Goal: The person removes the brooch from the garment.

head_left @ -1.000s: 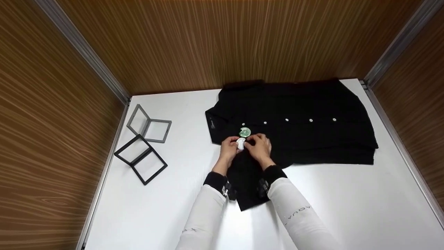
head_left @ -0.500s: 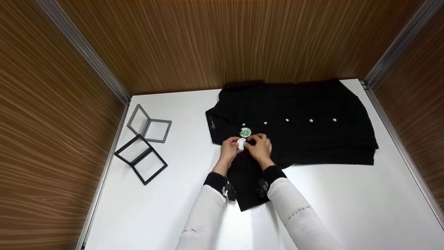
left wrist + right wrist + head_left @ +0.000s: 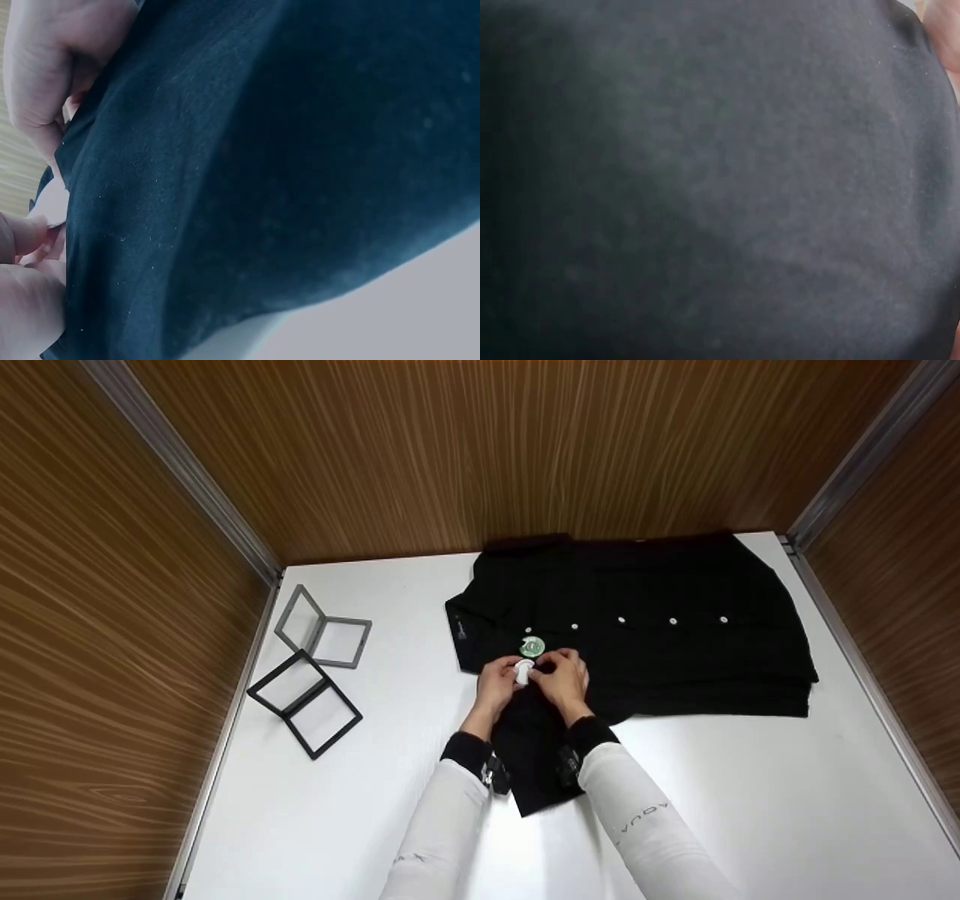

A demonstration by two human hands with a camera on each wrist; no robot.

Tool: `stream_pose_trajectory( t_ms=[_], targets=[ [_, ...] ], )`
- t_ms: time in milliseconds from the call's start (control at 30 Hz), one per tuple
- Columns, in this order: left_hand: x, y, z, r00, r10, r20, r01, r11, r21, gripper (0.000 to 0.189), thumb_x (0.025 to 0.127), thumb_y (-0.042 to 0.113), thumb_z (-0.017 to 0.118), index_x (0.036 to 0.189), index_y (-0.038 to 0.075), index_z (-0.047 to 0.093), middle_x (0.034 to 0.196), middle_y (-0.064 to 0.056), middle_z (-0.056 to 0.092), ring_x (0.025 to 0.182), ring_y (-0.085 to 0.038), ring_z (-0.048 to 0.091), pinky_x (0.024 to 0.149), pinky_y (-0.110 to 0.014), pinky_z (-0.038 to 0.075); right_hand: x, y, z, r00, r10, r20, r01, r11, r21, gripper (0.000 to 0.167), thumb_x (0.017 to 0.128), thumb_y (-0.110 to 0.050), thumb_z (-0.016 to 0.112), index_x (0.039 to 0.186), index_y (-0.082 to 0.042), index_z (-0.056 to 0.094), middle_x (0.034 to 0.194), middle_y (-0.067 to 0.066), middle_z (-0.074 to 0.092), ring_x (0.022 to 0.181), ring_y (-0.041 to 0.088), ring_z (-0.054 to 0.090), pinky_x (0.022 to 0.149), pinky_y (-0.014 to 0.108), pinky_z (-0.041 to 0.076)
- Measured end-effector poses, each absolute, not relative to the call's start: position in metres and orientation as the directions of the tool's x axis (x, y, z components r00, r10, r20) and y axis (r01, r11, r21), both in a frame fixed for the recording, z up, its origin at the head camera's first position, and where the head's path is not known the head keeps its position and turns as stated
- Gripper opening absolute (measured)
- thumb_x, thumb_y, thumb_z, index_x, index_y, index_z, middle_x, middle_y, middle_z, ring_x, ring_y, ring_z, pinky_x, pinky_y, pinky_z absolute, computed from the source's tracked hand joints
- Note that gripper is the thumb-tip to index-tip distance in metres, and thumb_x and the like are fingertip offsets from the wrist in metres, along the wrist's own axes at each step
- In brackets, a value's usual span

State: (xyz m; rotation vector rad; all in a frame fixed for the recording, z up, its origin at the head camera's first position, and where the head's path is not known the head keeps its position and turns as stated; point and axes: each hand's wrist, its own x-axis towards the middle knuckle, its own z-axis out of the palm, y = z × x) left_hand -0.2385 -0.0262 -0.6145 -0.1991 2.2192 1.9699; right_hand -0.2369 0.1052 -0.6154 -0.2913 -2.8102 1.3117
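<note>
A black button-up shirt (image 3: 675,660) lies spread out, white buttons down its front. On its chest sits a round green-and-white badge (image 3: 532,646). Just below the badge is a small white disc-like piece (image 3: 524,671), held between both hands. My left hand (image 3: 495,688) pinches its left side, and my right hand (image 3: 562,681) grips its right side with thumb and finger. In the left wrist view, fingertips meet at the pale piece (image 3: 52,202) beside a raised fold of black cloth (image 3: 202,165). Cloth fills most of the right wrist view and hides the right fingers.
To the left on the white table (image 3: 375,795) stand two hinged, clear-paned frames, one grey (image 3: 342,665) and one black (image 3: 307,701), their edges overlapping in this view. Wood-grain panels (image 3: 480,457) enclose the back and sides. A shirt sleeve (image 3: 532,780) extends beneath the wrists.
The badge and white piece have shifted very slightly right and down with the cloth. Both hands keep nearly the same place and grip.
</note>
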Motion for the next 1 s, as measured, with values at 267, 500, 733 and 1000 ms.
stream_pose_trajectory(
  t_ms=[267,500,733,1000],
  targets=[
    [-0.2384,-0.0249,-0.6142,-0.981,0.006,-0.195,-0.191,0.178,0.965,0.023,0.095,-0.003,0.052,0.114,-0.004,0.065,0.101,-0.016,0.069,0.080,-0.015,0.063,0.070,-0.025,0.056,-0.2368,0.1063,-0.6162,-0.982,0.179,-0.058,0.159,0.620,-0.768,0.027,0.078,-0.029,0.079,0.096,-0.010,0.070,0.127,0.011,0.048,0.123,0.033,0.039,0.106,0.049,0.023],
    [-0.2375,-0.0248,-0.6143,-0.987,0.015,-0.158,-0.151,0.212,0.966,0.024,0.094,-0.005,0.051,0.114,-0.004,0.066,0.105,-0.017,0.069,0.082,-0.017,0.064,0.070,-0.024,0.055,-0.2371,0.1074,-0.6156,-0.981,0.184,-0.061,0.163,0.612,-0.774,0.028,0.077,-0.029,0.080,0.096,-0.010,0.070,0.126,0.010,0.049,0.122,0.032,0.039,0.105,0.047,0.024],
    [-0.2369,-0.0242,-0.6142,-0.991,0.000,-0.134,-0.129,0.273,0.953,0.024,0.094,0.000,0.053,0.114,0.001,0.068,0.102,-0.012,0.070,0.076,-0.012,0.062,0.065,-0.019,0.052,-0.2381,0.1104,-0.6159,-0.982,0.180,-0.047,0.147,0.591,-0.793,0.029,0.076,-0.027,0.081,0.097,-0.009,0.071,0.124,0.011,0.049,0.121,0.032,0.039,0.105,0.047,0.024],
    [-0.2348,-0.0223,-0.6145,-0.994,-0.040,-0.105,-0.112,0.391,0.914,0.024,0.095,0.007,0.054,0.115,0.006,0.068,0.099,-0.006,0.071,0.079,-0.013,0.063,0.071,-0.023,0.050,-0.2363,0.1150,-0.6181,-0.991,0.130,-0.036,0.107,0.592,-0.799,0.028,0.081,-0.027,0.078,0.102,-0.008,0.072,0.123,0.011,0.050,0.121,0.032,0.040,0.105,0.048,0.025]
  ],
)
